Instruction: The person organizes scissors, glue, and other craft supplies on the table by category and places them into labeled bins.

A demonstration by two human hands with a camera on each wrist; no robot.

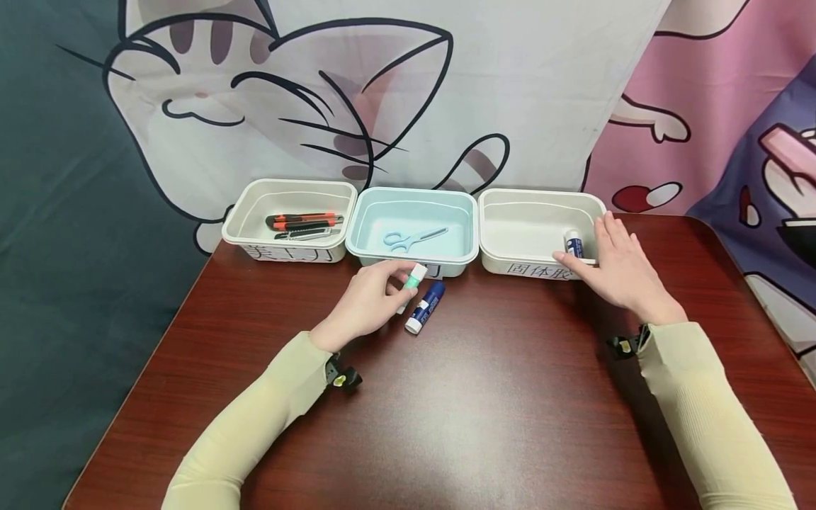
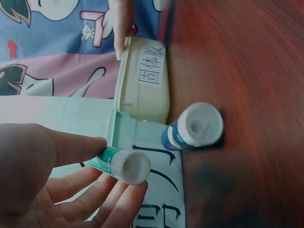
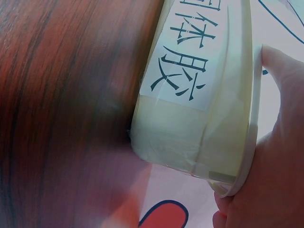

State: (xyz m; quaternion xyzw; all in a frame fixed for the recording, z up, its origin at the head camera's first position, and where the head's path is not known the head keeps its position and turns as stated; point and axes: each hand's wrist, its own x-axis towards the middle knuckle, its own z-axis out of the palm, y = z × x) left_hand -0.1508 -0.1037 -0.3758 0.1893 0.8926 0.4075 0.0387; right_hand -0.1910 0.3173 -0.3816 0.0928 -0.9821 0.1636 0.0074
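Note:
My left hand (image 1: 370, 301) pinches a green glue stick with white ends (image 2: 127, 166) between thumb and fingers, just in front of the blue bin (image 1: 357, 244). Beside it on the table lies a dark blue glue stick (image 1: 425, 308), its white end toward me. My right hand (image 1: 621, 273) rests on the right corner of the cream bin at the right (image 1: 510, 265), thumb on the near rim and fingers straight along the side. Inside that bin is another blue glue stick (image 1: 574, 244). The right wrist view shows the bin's label (image 3: 183, 57) up close.
Light blue scissors (image 1: 414, 239) lie in the middle blue bin. Several utility knives (image 1: 306, 225) are in the left cream bin (image 1: 239, 234). All three bins stand in a row at the back of the brown table (image 1: 497, 397), before a cartoon cloth (image 1: 548, 85).

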